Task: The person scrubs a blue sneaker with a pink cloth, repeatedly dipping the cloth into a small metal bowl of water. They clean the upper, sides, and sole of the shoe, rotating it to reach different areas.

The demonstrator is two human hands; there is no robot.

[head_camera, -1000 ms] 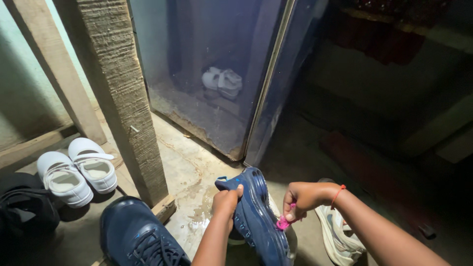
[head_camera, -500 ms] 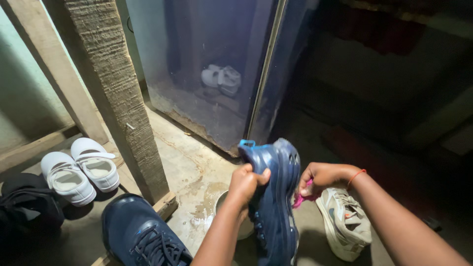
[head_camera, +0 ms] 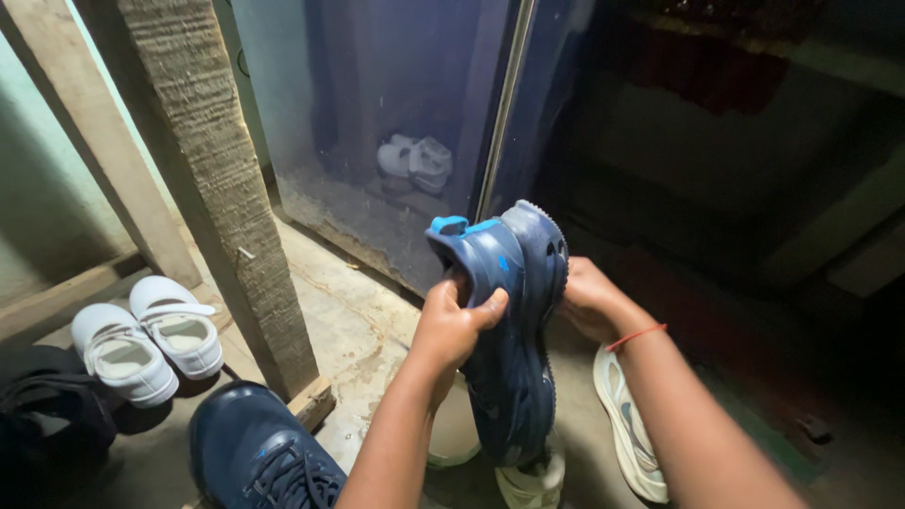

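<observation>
Between both hands: left hand fingers curled over the heel collar of the dark blue sneaker, thumb across its side, firm hold. Right hand flat against the sole side; grip hidden behind the shoe, can't tell. Shoe long axis near vertical, heel up, toe down over a pale bowl. Beige sneaker lies on the floor just right.

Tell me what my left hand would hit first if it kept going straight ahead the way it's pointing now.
Probably the dark blue cabinet front. The left hand grips the heel of the blue sneaker and points up and away along the forearm, toward that glossy panel beyond the concrete floor. Depth is hard to judge here.
</observation>
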